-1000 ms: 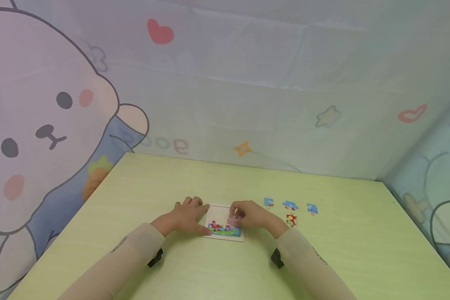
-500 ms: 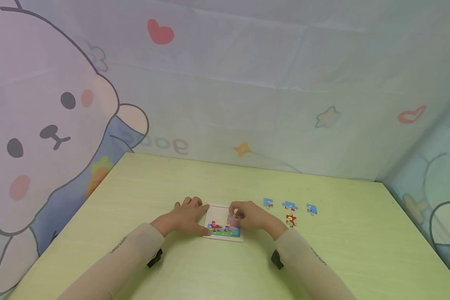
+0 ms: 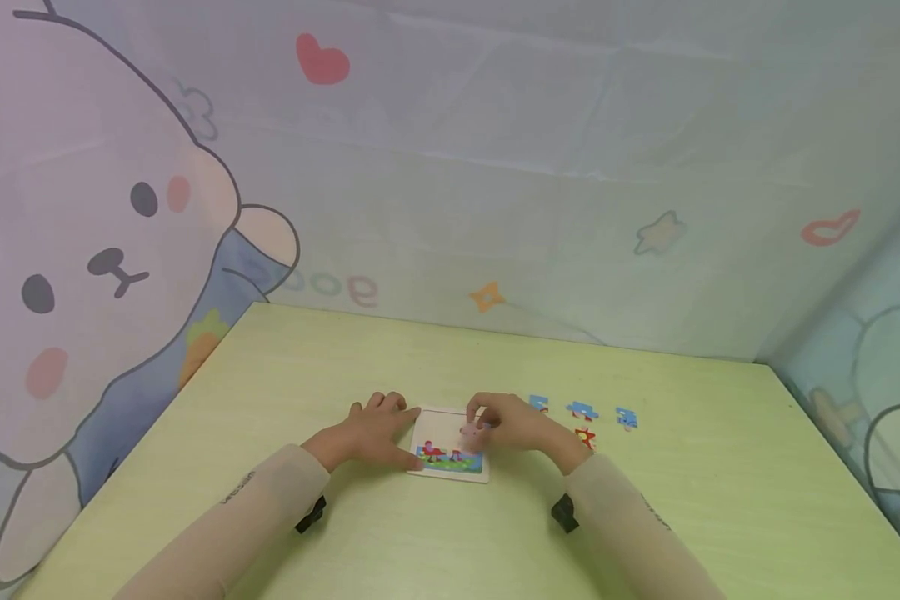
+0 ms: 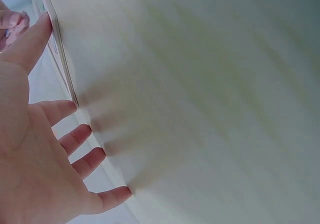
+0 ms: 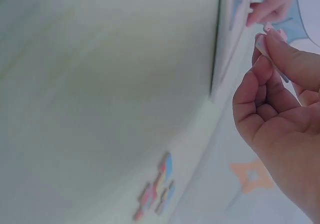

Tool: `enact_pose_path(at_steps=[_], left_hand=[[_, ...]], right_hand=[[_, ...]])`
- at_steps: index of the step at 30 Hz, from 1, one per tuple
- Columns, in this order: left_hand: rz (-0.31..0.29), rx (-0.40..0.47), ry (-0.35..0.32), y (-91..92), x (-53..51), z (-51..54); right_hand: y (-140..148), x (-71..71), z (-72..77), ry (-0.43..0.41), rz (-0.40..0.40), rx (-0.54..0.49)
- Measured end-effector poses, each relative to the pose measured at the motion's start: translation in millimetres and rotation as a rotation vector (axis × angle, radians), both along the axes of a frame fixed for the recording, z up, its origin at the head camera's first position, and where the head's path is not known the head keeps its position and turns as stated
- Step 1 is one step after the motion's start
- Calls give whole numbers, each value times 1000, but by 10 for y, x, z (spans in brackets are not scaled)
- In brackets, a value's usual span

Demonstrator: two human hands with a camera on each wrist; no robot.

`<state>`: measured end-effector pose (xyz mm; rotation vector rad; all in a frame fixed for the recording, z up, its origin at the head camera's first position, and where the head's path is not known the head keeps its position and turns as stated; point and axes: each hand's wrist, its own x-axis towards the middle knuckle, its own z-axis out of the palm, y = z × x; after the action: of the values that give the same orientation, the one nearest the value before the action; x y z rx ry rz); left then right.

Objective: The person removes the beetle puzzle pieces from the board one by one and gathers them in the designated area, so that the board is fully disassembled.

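Note:
A small white puzzle tray [image 3: 438, 427] lies on the table, its lower strip filled with green, blue and red picture pieces [image 3: 438, 459]. At its left side is my left hand [image 3: 367, 435], fingers spread, with thumb and index finger touching the tray's edge. In the left wrist view the other fingertips [image 4: 97, 156] rest on the tabletop. Between thumb and fingers my right hand [image 3: 516, 422] pinches a pink puzzle piece [image 3: 470, 437], over the right part of the tray. The right wrist view shows this piece [image 5: 262, 45] tilted, nearly edge-on and raised off the tray.
Right of the tray lie several loose puzzle pieces: a blue one [image 3: 582, 410], another blue one [image 3: 627, 417], a red one [image 3: 585, 438] and one partly behind the right hand [image 3: 539, 403]. A printed cloth [image 3: 450, 208] hangs behind the pale table [image 3: 345, 350].
My right hand has moved slightly right and up with the pink puzzle piece, which now sits farther from the lower strip. The left hand holds its place.

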<state>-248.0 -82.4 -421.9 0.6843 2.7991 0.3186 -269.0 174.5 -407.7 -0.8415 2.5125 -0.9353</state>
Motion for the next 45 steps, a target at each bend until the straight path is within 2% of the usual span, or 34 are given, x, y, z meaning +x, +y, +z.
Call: enact_pose_path(at_steps=[5, 12, 19, 30, 37, 45], left_hand=[[2, 3, -8, -8, -2, 0], [1, -1, -10, -11, 2, 12], [-7, 1, -20, -2, 14, 42], [-9, -4, -16, -6, 9, 41], [-12, 7, -17, -9, 4, 44], [-12, 2, -22, -14, 11, 54]], right_hand=[[166, 29, 105, 3, 2, -32], [512, 83, 184, -71, -38, -76], [943, 116, 217, -51, -49, -69], [1566, 67, 105, -22, -176, -40], [1811, 64, 49, -82, -270, -33], [1971, 70, -36, -147, -298, -31]])
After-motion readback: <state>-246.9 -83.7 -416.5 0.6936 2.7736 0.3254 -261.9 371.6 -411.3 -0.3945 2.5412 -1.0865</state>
